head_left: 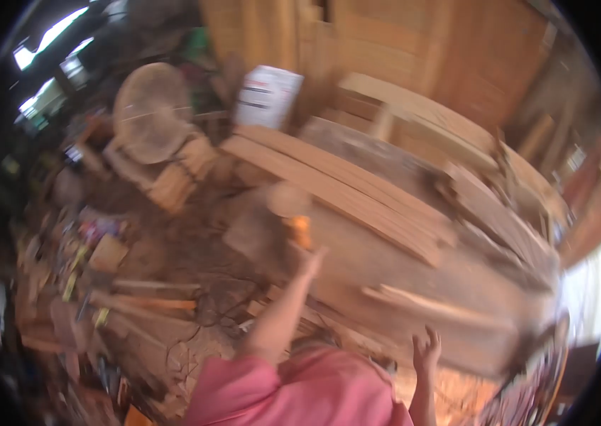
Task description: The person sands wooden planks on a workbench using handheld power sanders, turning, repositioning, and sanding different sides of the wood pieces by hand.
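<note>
My left hand [307, 260] is stretched forward over the workbench, its fingers closed on the lower end of an orange object [299, 231]. A pale round disc [288, 200] shows just beyond the orange object; blur hides whether the two are joined and what kind of tool this is. My right hand [426, 349] is raised near the bench's front edge, with its fingers apart and nothing in them. Between it and the far planks lies a thin wooden strip [435, 305] on the bench.
Long wooden planks [343, 192] lie across the workbench [357, 263]. Behind them stand a white paper sign [267, 96] and wooden panels [414, 42]. A big round fan-like guard [153, 112] is at the back left. Tools and scraps [108, 252] clutter the left side.
</note>
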The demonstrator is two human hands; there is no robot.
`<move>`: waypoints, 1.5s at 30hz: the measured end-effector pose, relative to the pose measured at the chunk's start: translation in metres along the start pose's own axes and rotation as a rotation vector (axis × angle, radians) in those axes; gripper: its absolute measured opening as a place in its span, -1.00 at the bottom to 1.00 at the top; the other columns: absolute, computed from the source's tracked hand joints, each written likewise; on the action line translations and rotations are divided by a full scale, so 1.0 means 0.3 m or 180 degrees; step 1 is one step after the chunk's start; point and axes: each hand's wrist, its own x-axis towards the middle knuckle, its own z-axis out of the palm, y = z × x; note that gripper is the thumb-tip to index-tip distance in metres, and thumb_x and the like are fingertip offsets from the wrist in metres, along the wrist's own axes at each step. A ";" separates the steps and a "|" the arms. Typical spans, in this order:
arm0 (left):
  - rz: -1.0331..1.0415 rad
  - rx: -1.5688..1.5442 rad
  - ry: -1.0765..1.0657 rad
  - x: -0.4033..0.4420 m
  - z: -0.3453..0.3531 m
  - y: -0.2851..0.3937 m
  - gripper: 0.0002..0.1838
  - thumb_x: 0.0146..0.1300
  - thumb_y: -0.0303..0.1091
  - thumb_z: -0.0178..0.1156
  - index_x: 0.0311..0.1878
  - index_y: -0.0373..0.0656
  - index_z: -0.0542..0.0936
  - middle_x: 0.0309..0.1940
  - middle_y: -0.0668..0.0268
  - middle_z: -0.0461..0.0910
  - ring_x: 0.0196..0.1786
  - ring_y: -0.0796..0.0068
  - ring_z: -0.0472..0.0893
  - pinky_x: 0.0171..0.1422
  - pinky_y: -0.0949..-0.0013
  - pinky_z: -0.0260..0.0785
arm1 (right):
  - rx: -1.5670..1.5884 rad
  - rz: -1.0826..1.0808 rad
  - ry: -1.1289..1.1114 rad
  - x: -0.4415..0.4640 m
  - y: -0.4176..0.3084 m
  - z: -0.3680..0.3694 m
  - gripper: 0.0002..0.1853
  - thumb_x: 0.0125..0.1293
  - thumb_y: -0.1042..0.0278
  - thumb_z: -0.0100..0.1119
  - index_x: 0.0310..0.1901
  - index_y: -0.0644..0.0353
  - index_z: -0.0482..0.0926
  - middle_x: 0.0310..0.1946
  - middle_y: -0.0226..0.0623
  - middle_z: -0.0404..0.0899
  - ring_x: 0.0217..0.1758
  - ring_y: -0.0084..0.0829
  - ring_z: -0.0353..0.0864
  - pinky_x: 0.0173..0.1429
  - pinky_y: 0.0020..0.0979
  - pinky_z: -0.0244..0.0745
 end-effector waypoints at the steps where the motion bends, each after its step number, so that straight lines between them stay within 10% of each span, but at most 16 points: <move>1: -0.0038 0.0061 -0.0203 0.043 0.009 -0.016 0.21 0.08 0.05 0.52 0.60 -0.40 0.04 0.51 -0.21 0.24 0.56 -0.10 0.28 0.66 -0.03 0.10 | 0.0178 -0.0054 -0.0251 -0.004 -0.041 0.035 -0.49 0.25 0.36 0.45 0.22 0.30 0.58 0.16 0.03 0.62 0.24 -0.08 0.63 0.25 -0.15 0.56; 4: -0.0044 0.0013 -0.0125 0.114 0.030 -0.020 -0.19 0.00 -0.16 0.48 0.27 -0.40 0.39 0.28 -0.24 0.49 0.19 -0.08 0.65 0.23 -0.01 0.60 | 0.0442 -0.0265 -0.0836 0.032 -0.214 0.119 -0.55 0.29 0.34 0.38 0.16 0.40 0.60 -0.03 -0.03 0.71 0.05 -0.22 0.70 0.15 -0.25 0.59; 8: 0.0488 -0.1115 -0.0876 -0.004 -0.098 -0.037 -0.38 0.00 -0.23 0.45 0.07 -0.40 0.48 -0.09 -0.09 0.66 -0.21 0.03 0.74 -0.10 0.04 0.62 | 0.0865 -0.0473 -0.1278 0.116 -0.293 0.169 -0.58 0.33 0.30 0.30 0.12 0.43 0.64 -0.13 -0.07 0.73 -0.06 -0.26 0.72 0.11 -0.31 0.59; 15: 0.2018 -0.2307 -0.2822 -0.534 -0.190 0.125 -0.18 0.03 -0.22 0.53 0.32 -0.24 0.35 0.10 0.11 0.54 0.20 0.26 0.57 0.28 0.17 0.45 | 0.3892 0.0113 -0.1490 0.110 -0.666 0.281 -0.18 0.46 -0.30 0.16 0.46 0.24 0.32 0.20 -0.04 0.59 0.20 -0.23 0.61 0.26 -0.20 0.57; 23: 0.1828 -0.1828 -0.5623 -0.681 -0.218 0.102 0.08 0.32 -0.35 0.44 0.70 -0.19 -0.10 0.48 -0.02 0.35 0.51 0.27 0.40 0.54 0.21 0.32 | 0.4428 0.0977 0.0133 0.089 -0.463 0.008 -0.45 0.48 -0.02 0.22 0.27 0.23 0.40 -0.07 -0.13 0.60 -0.09 -0.27 0.66 0.04 -0.21 0.67; 34: 0.2321 -0.0337 -0.4474 -0.715 -0.010 0.002 0.00 0.10 -0.06 0.59 0.52 -0.19 0.28 0.18 -0.09 0.63 0.27 0.05 0.65 0.29 0.09 0.50 | 0.2288 0.1117 0.0424 0.075 -0.379 -0.149 -0.51 0.35 0.29 0.28 0.23 0.24 0.38 -0.25 -0.19 0.62 -0.32 -0.34 0.70 -0.29 -0.27 0.67; 38: 0.2881 -0.0663 -0.1255 -0.446 0.087 -0.082 -0.02 0.09 -0.12 0.62 0.50 -0.21 0.32 0.33 0.00 0.52 0.39 0.15 0.52 0.36 0.09 0.44 | -0.0158 0.0714 0.0192 0.083 -0.426 -0.206 -0.15 0.28 0.24 0.38 0.49 0.20 0.11 -0.03 0.18 0.68 -0.01 0.05 0.76 0.02 -0.11 0.63; 45: 0.2194 -0.1184 -0.3270 -0.311 0.231 -0.008 -0.31 0.09 -0.30 0.61 0.30 -0.24 0.61 0.11 0.11 0.73 0.16 0.45 0.68 0.21 0.29 0.55 | -0.1103 0.0266 -0.0557 0.069 -0.535 -0.100 -0.13 0.28 0.14 0.43 0.49 0.15 0.10 -0.06 0.28 0.68 0.03 0.37 0.66 0.10 0.16 0.54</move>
